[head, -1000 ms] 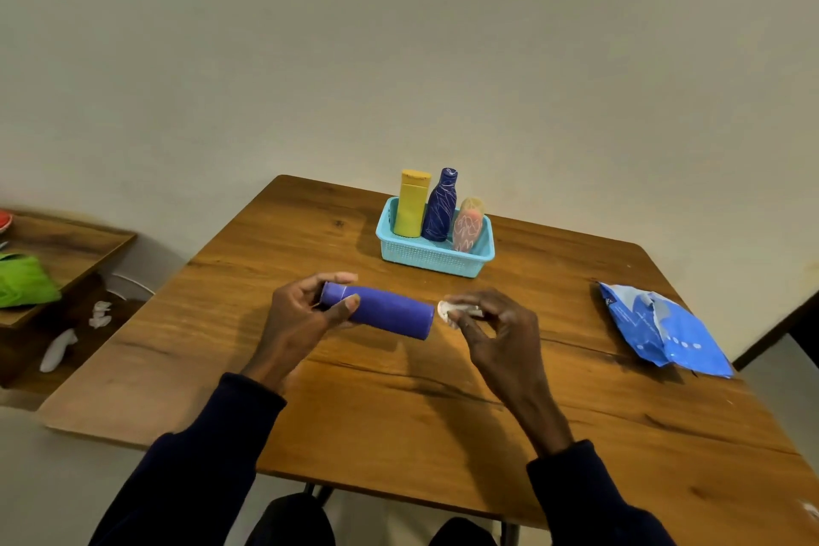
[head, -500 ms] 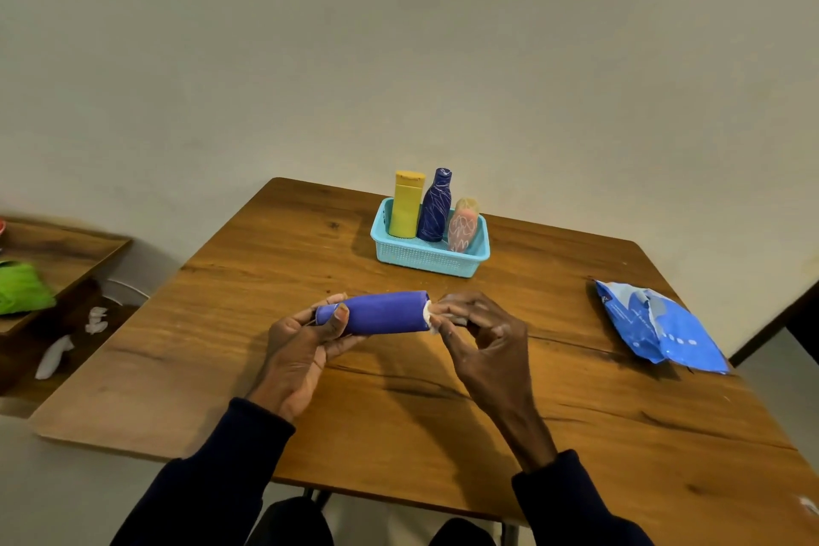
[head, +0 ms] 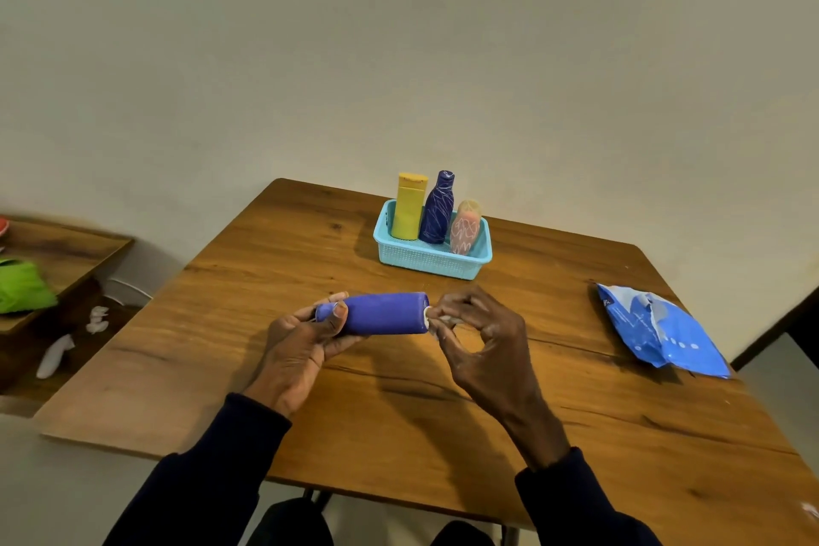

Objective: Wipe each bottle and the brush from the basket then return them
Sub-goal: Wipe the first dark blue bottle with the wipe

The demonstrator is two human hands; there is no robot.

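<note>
Gripped at cap end by left hand (head: 301,346), thumb and fingers curled round it: purple bottle (head: 383,313), held level just above table (head: 399,412), approx. at 6 o'clock from basket (head: 430,264). Was tilted 1 s ago, w/ base end dipping toward 4 o'clock; now brought level and lifted a little.

Pinched in right hand (head: 483,346), thumb and fingertips closed together on it: small white wipe (head: 430,315). Was just apart from the base earlier; now pressed against base end, at 3 o'clock side of bottle.

Means, prob.: wiping of base in progress, so not yet ready for return.

Standing in basket at 12 o'clock: yellow bottle (head: 410,208), dark blue bottle (head: 438,208), pink item (head: 465,228), maybe the brush, cannot tell. No sign whether wiped already.

Lying at 3 o'clock, well apart from hands: blue packet (head: 660,332).

Next, prob.: finish base, then put back to basket.
</note>
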